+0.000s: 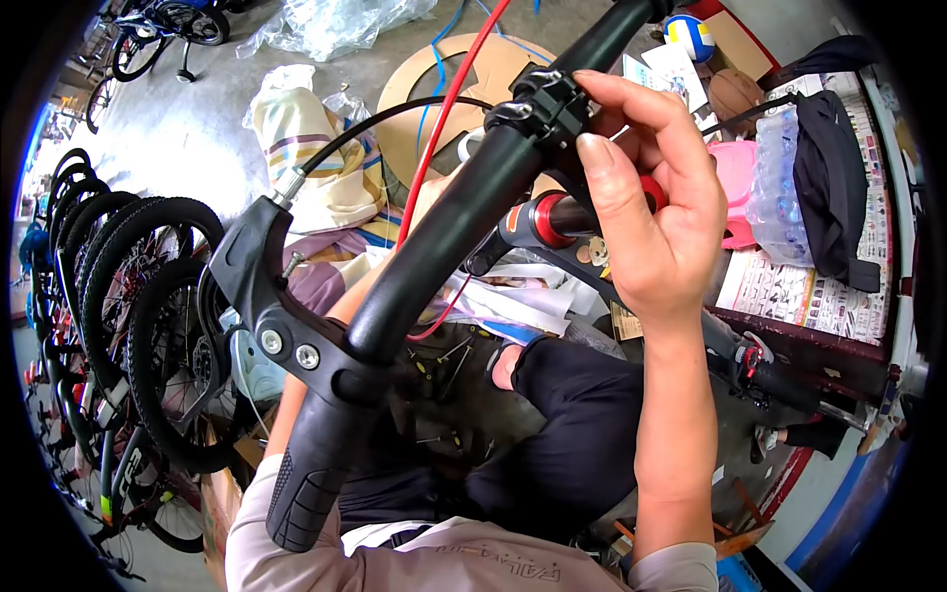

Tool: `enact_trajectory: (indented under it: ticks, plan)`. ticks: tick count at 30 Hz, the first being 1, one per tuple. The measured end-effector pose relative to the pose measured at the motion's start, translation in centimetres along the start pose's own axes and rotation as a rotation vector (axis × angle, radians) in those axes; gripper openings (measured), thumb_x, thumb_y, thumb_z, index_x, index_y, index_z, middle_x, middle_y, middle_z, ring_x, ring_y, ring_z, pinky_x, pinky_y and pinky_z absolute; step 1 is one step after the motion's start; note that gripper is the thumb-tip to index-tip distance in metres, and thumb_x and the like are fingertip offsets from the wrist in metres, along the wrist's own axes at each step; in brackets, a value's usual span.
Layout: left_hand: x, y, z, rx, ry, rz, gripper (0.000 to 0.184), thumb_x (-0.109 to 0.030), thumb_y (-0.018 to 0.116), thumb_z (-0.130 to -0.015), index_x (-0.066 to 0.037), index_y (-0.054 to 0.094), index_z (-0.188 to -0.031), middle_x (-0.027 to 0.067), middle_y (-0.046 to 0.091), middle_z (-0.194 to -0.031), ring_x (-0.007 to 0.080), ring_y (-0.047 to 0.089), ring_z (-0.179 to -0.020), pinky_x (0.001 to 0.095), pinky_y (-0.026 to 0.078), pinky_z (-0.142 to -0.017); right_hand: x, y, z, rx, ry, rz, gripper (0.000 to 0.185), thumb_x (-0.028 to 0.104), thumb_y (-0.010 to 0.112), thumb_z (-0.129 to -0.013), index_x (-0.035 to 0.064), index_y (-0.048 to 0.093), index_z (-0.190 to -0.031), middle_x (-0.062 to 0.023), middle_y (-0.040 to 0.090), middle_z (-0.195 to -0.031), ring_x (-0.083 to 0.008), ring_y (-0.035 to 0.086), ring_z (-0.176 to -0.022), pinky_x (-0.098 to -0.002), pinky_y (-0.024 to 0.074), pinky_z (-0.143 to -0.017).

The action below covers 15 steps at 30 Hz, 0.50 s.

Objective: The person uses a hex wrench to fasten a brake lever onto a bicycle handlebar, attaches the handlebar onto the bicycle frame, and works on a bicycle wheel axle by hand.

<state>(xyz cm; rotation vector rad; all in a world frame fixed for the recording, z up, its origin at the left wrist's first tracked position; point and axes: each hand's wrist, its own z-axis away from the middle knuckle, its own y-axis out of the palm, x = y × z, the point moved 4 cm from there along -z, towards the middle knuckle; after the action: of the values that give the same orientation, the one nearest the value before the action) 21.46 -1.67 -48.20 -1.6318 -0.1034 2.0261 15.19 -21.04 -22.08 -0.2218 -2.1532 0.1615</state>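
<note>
Black tubular handlebar (446, 242) slants lower-left to upper-right; black blocky stem clamp (552, 109) on its upper half. Right hand (663, 242) nearer, right of handlebar, half-open, index fingertip at clamp edge; left hand (430, 202) behind handlebar, hold can't tell.

The black tubular handlebar (434, 242) slants across the front, barring a straight reach forward, with a thin red cable (449, 109) and a curved black cable (375, 116) crowding its far side. Room to pass lies between handlebar and right forearm (677, 424), above the black cloth trousers (582, 419).
</note>
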Motion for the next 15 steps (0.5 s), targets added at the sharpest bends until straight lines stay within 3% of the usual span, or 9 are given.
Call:
enact_trajectory:
  ticks: [1, 3, 15]
  plan:
    - [0.1, 0.0, -0.1, 0.012, -0.003, 0.001, 0.026, -0.028, 0.068, -0.092, -0.004, 0.065, -0.103, 0.0064, 0.063, -0.085, 0.0218, 0.060, -0.077, 0.0369, 0.049, -0.069, 0.2, -0.1, 0.1, -0.004, 0.005, 0.001, 0.025, 0.002, 0.069, -0.088, 0.0001, 0.067, -0.114, -0.0045, 0.058, -0.091, -0.0058, 0.055, -0.062, -0.0189, 0.0411, -0.053]
    - [0.2, -0.1, -0.3, 0.034, -0.008, -0.003, 0.027, -0.028, 0.068, -0.092, -0.004, 0.065, -0.104, 0.0060, 0.063, -0.085, 0.0212, 0.060, -0.076, 0.0367, 0.049, -0.069, 0.4, 0.0, 0.3, 0.078, 0.088, 0.033, 0.031, 0.006, 0.062, -0.096, -0.0028, 0.061, -0.125, -0.0018, 0.059, -0.099, -0.0047, 0.050, -0.081, -0.0187, 0.0408, -0.074]
    - [0.7, -0.2, -1.3, 0.170, -0.048, -0.001, 0.027, -0.029, 0.068, -0.094, -0.005, 0.065, -0.106, 0.0036, 0.062, -0.083, 0.0177, 0.059, -0.071, 0.0353, 0.048, -0.065, 0.2, -0.2, 0.2, 0.075, 0.040, 0.110, 0.029, 0.005, 0.062, -0.095, -0.0020, 0.063, -0.124, 0.0008, 0.059, -0.095, -0.0037, 0.048, -0.077, -0.0184, 0.0390, -0.070]
